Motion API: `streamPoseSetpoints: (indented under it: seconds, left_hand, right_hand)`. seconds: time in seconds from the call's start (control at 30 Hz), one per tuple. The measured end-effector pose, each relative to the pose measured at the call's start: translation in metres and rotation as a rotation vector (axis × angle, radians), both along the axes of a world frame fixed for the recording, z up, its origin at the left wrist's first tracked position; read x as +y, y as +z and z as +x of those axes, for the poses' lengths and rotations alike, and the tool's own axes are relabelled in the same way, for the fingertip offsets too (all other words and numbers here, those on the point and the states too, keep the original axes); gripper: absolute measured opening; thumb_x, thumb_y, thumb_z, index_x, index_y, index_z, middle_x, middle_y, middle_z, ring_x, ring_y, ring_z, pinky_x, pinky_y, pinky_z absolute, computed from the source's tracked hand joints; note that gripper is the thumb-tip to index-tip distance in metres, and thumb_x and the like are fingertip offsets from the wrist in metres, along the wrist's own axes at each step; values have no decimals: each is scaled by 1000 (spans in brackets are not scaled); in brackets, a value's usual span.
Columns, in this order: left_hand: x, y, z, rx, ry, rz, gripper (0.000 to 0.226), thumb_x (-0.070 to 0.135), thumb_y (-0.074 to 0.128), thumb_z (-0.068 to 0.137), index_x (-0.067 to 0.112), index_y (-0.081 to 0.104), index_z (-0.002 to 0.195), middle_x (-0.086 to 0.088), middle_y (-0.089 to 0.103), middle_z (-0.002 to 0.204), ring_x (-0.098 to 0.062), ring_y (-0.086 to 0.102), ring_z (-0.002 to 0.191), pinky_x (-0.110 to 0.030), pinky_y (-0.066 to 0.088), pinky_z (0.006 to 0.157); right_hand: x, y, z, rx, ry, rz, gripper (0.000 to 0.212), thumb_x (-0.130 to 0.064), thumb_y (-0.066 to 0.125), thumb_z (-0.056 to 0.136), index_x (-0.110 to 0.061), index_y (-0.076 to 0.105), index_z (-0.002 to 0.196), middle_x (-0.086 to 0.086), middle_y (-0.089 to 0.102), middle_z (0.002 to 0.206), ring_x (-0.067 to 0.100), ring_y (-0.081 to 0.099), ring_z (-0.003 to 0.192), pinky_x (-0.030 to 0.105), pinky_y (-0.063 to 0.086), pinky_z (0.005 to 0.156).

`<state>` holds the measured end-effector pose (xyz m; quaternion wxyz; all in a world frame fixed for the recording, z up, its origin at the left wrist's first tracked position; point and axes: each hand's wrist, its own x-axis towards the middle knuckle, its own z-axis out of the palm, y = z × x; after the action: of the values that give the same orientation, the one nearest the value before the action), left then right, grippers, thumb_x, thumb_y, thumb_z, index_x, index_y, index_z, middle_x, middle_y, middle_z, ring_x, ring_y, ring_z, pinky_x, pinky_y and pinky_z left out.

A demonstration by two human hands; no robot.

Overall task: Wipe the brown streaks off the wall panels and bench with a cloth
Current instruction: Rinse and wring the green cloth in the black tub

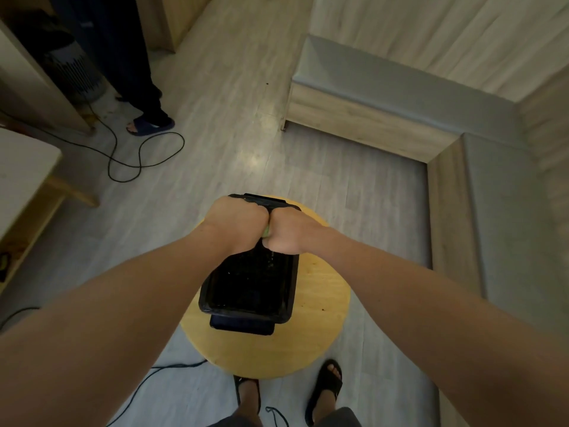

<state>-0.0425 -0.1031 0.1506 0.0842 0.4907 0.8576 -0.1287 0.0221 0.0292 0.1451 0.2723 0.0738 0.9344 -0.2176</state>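
Both my hands are clenched together over a black rectangular tub point(249, 291) that stands on a round wooden stool point(320, 306). My left hand point(235, 224) and my right hand point(292, 231) grip a green cloth point(265, 232), of which only a small sliver shows between the fists. Drops of water fall from the fists into the tub. The L-shaped bench point(363, 84) with a grey seat and wooden front runs along the wood-look wall panels point(431, 29) at the right. No brown streaks are plain to see from here.
Another person's legs and blue slipper point(151, 124) stand at the upper left beside a grey fan base point(78, 78). A black cable point(138, 155) loops over the floor; another runs by my sandalled feet point(326, 386). A white table point(21, 177) juts in at left.
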Motion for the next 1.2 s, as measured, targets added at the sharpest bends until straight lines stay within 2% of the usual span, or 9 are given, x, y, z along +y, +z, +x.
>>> streamPoseSetpoints:
  seconds: [0.3,0.5,0.67,0.87,0.97,1.03,1.1,1.17,1.2]
  left_hand:
    - [2,3,5,-61,164,-42,9,14,53,93,19,47,94,5,38,72,-21,48,69,-34,41,63]
    - [38,9,5,-860,625,87,40,31,79,75,8,62,103,-8,69,84,-25,68,71,-32,57,64]
    - [154,31,42,-1364,863,507,23,26,54,92,9,63,103,-9,63,89,-21,59,75,-33,50,68]
    - [359,71,124,-1296,939,729,23,22,48,101,9,66,103,-15,72,102,-29,68,89,-35,56,73]
    - [459,98,170,-1190,780,755,25,26,47,103,14,66,91,-14,67,92,-24,58,77,-31,46,69]
    - [523,126,204,-1127,636,769,23,22,47,103,15,64,90,-6,61,85,-18,50,71,-28,39,62]
    - [574,154,230,-1114,555,788,18,19,50,102,12,62,90,-3,57,80,-18,48,71,-29,37,61]
    - [619,177,252,-1121,493,766,13,18,53,97,12,60,87,-7,54,81,-23,47,74,-32,36,63]
    - [638,186,261,-1157,480,760,8,18,56,91,13,58,85,-11,53,83,-25,48,76,-33,38,67]
  right_hand:
    - [4,-10,-1,98,56,-60,24,-22,65,91,-13,55,70,3,57,66,17,51,59,33,38,56]
    - [75,-5,29,-50,-307,-463,39,-13,61,94,-18,53,132,4,59,119,23,62,103,40,55,82]
    - [192,16,83,50,-844,-789,15,-26,54,104,-16,64,111,7,64,105,21,65,97,37,57,82]
    - [368,65,198,450,-918,-702,12,-20,66,72,-22,64,83,-2,64,96,13,60,90,30,45,83]
    - [453,97,263,463,-873,-570,18,-27,52,76,-21,68,68,-9,66,109,-7,61,89,11,43,82]
    - [515,112,304,518,-917,-437,29,-29,53,89,-18,64,64,-1,68,93,3,61,82,15,43,78]
    - [568,121,333,589,-1006,-355,25,-19,60,98,-16,61,73,1,59,77,11,52,72,17,40,65]
    - [610,131,358,657,-1062,-378,7,-19,66,98,-13,64,99,-4,59,85,9,54,77,15,41,65]
    - [626,135,366,687,-1066,-418,20,-24,70,97,-13,62,112,-5,60,92,9,57,81,18,45,70]
